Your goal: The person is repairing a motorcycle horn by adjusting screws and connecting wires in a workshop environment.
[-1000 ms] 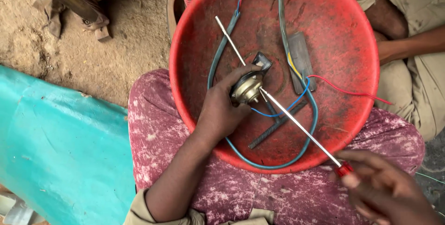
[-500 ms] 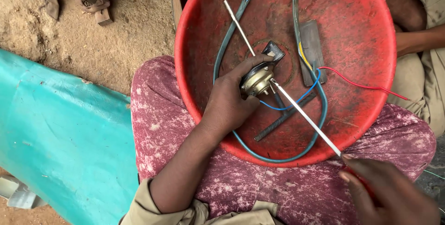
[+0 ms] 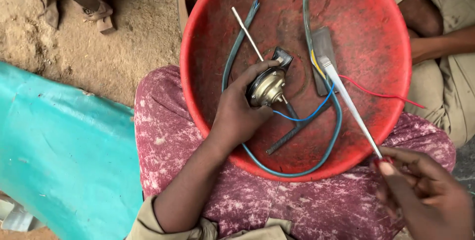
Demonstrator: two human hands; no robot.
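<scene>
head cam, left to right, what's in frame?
Teal sheet → left hand → round metal motor it grips, over the red basin → screwdriver → right hand, holding the screwdriver's handle end → another person's arm at the right edge.

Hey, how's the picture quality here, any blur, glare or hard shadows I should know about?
Head view: soft, even daylight, no hard shadows. The left hand and the small motor it grips are sharp. The screwdriver in the right hand is smeared with motion blur. A mild sheen sits on the red basin, no real glare.
</scene>
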